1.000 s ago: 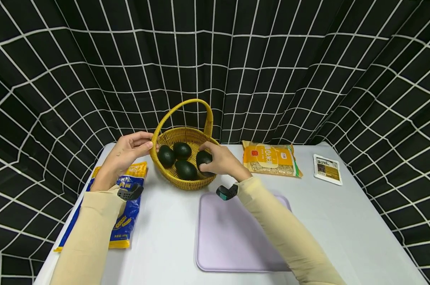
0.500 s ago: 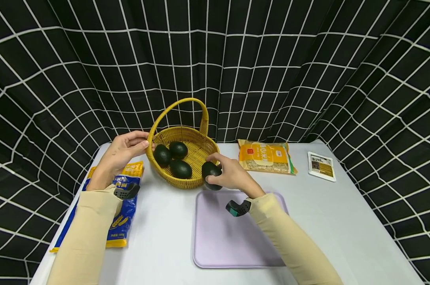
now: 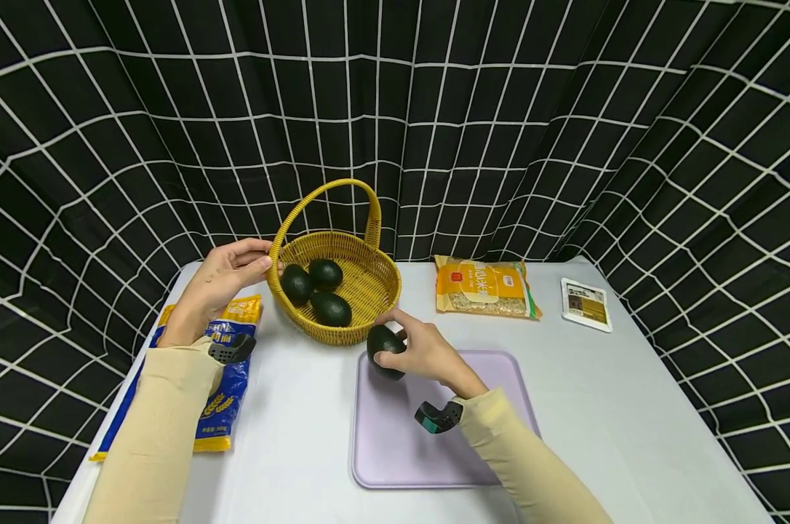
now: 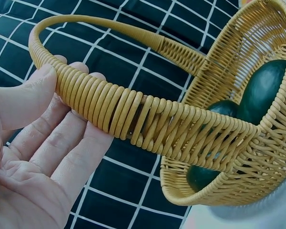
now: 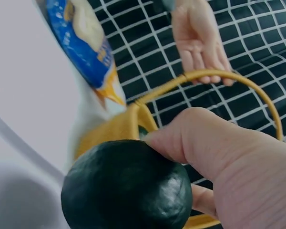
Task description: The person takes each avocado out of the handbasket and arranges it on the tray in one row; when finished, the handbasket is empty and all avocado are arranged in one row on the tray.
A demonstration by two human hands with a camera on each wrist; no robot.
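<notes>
A yellow wicker basket (image 3: 336, 336) with an arched handle stands at the back of the table. Three dark green avocados (image 3: 332, 310) lie in its left part. My left hand (image 3: 221, 282) holds the left side of the handle (image 4: 100, 102), thumb on the near side and fingers behind it. With thumb and fingers, my right hand (image 3: 424, 354) grips another avocado (image 3: 385, 351) over the far left corner of a pale purple tray (image 3: 428, 444). In the right wrist view that avocado (image 5: 126, 186) fills the lower middle and hides part of the basket.
A blue and yellow packet (image 3: 228, 393) lies at the left, partly under my left forearm. Behind the tray lies an orange bag of grain (image 3: 487, 288). A small white-edged packet (image 3: 585, 305) is at the far right. A black gridded curtain (image 3: 395, 109) surrounds the table.
My right hand has lifted an avocado out of the basket and brought it toward me, over the tray's far edge. My left hand has stayed on the handle.
</notes>
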